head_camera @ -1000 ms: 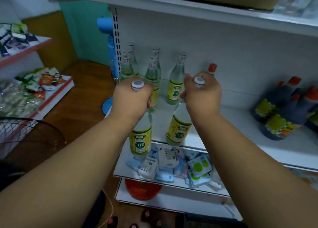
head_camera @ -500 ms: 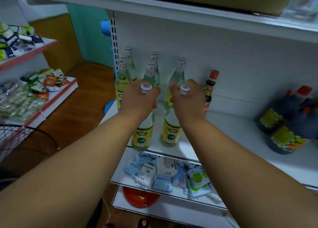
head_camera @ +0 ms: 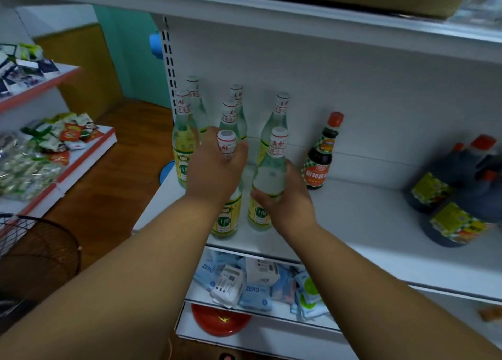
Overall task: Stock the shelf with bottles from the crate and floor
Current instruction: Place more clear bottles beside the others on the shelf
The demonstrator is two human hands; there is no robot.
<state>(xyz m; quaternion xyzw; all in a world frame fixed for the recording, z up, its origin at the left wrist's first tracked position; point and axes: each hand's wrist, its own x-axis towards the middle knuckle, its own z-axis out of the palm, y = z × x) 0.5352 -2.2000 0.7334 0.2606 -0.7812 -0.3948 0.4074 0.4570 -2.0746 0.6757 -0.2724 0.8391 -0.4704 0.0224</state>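
Note:
Two clear glass bottles with yellow-green labels stand near the front of the white shelf [head_camera: 353, 224]. My left hand [head_camera: 214, 169] grips the left bottle [head_camera: 226, 221] around its neck and shoulder, with the white cap sticking up between my fingers. My right hand [head_camera: 288, 199] holds the right bottle [head_camera: 269, 175] around its body from the right side. Behind them several bottles of the same kind [head_camera: 184, 142] stand in rows against the back wall.
A dark sauce bottle with a red cap [head_camera: 320, 158] stands just right of my right hand. Large dark jugs [head_camera: 459, 196] lie at the shelf's right end. The lower shelf holds blue packets [head_camera: 255, 291]; a red bowl [head_camera: 220, 321] sits below. A wire basket [head_camera: 32, 245] is at left.
Both bottles have gone from hanging in front of the shelf to standing on it. My right hand has slid from the cap down to the bottle's body.

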